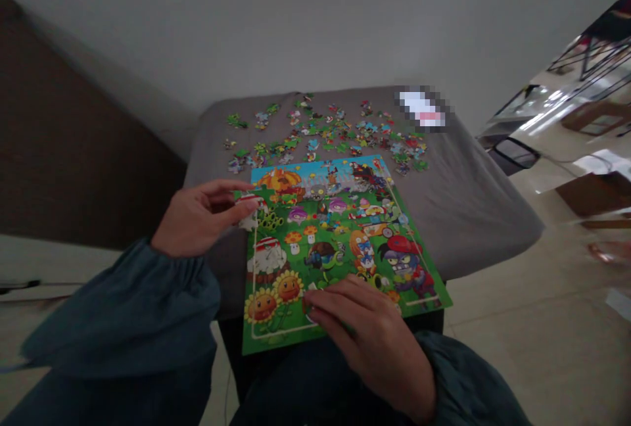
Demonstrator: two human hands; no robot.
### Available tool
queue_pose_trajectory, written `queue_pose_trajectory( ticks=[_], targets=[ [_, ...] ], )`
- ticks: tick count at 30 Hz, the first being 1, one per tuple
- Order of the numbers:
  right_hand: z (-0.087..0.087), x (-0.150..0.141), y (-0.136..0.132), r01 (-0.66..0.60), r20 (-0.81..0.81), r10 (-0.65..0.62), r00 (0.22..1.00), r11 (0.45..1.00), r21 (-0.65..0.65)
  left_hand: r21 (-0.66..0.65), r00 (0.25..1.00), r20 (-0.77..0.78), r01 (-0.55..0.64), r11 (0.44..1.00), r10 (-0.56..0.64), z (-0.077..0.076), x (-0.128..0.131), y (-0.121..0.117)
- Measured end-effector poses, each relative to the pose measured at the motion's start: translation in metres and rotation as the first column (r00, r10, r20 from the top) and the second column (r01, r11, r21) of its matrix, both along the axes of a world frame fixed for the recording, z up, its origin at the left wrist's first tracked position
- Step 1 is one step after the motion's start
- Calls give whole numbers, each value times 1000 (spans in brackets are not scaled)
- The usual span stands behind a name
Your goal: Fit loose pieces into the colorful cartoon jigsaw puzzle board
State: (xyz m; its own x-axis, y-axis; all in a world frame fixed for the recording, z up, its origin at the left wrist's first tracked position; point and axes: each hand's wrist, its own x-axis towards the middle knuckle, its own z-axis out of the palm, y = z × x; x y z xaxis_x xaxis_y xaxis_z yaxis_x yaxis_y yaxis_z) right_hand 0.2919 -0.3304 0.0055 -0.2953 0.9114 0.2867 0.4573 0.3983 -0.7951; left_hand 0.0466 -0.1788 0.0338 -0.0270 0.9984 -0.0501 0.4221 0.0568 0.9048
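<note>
— One at a time: left hand (194, 221)?
— Narrow pinch, holding a puzzle section (267, 194) at the left edge of the picture board (328, 234).
— Right hand (369, 327)?
— Bunched over the board's near edge; can't tell if it's gripping.
— Board?
— Overhangs the desk's (458, 222) near edge. Loose pieces (312, 145) lie scattered toward the far edge.

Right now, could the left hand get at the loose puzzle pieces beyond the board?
Probably yes: the loose puzzle pieces lie past the far edge of the board, and nothing visible blocks the left hand, though the puzzle piece it holds might hinder its grip.
</note>
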Motion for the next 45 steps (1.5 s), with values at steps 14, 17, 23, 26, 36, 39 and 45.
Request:
queue_pose_trajectory(
  ticks=[14,17,23,26,36,39,45],
  targets=[
    [-3,-9,11,-71,94,52,994,976,206,-6,965,-216,154,988,-152,-30,7,-61],
    [-3,-7,9,-67,84,51,995,979,191,5,941,-303,158,987,-149,-30,4,-68],
    [-4,-8,11,-89,83,76,994,980,176,-65,952,-272,125,990,-138,-28,6,-78],
    [-7,-8,11,-108,97,94,991,982,153,-70,950,-281,124,990,-139,-29,7,-78],
    [-13,-9,14,-172,136,159,978,981,92,-61,909,-377,167,984,-178,-32,3,-76],
    [-14,-9,14,-170,153,156,976,982,84,-77,910,-374,159,984,-176,-31,2,-75],
    [-14,-9,13,-172,171,158,972,982,71,-124,913,-363,150,981,-186,-28,2,-68]
  ],
)
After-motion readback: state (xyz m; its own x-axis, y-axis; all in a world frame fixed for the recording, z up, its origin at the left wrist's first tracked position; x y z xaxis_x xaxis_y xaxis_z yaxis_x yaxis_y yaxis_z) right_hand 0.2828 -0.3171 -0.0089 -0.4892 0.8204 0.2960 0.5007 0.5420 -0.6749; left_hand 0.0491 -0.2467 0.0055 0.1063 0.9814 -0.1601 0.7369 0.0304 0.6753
